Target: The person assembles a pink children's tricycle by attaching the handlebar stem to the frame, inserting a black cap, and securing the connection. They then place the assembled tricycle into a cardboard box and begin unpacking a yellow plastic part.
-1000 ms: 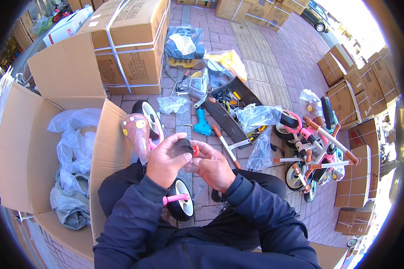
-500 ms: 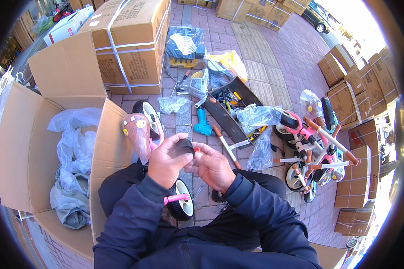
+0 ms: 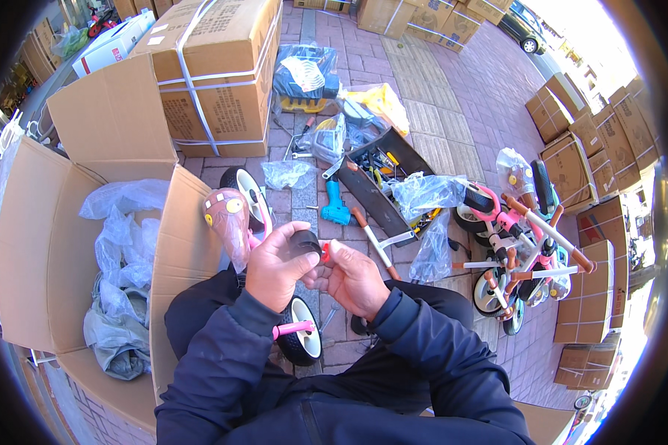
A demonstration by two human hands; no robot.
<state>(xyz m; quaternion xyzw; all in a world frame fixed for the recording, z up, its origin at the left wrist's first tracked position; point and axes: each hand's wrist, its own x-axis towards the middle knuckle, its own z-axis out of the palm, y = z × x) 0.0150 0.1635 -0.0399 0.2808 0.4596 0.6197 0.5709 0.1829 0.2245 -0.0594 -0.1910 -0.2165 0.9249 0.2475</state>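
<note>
Big open carton [image 3: 59,245] w/ plastic bags sits left; pink kids' bike [image 3: 263,245] stands btwn the knees. Left hand [image 3: 278,267] is curled round a small black cap [image 3: 305,242], right hand [image 3: 352,278] pinching a red bit [image 3: 324,253] against it. Looks like fitting-together step; next needs the two lined up, then pressed.

The left hand [image 3: 278,267] grips a small black part [image 3: 305,242] that looks like matt rubber or plastic, though the view is too small to be sure. Against it, the right hand [image 3: 352,278] pinches a glossy red plastic piece [image 3: 324,254]. Just below the grip, a wheel [image 3: 302,340] shows a matt black tyre and smooth white plastic hub. Left of the grip stands rough brown cardboard, an open box [image 3: 52,252] holding crinkled, shiny clear plastic bags [image 3: 122,252].
</note>
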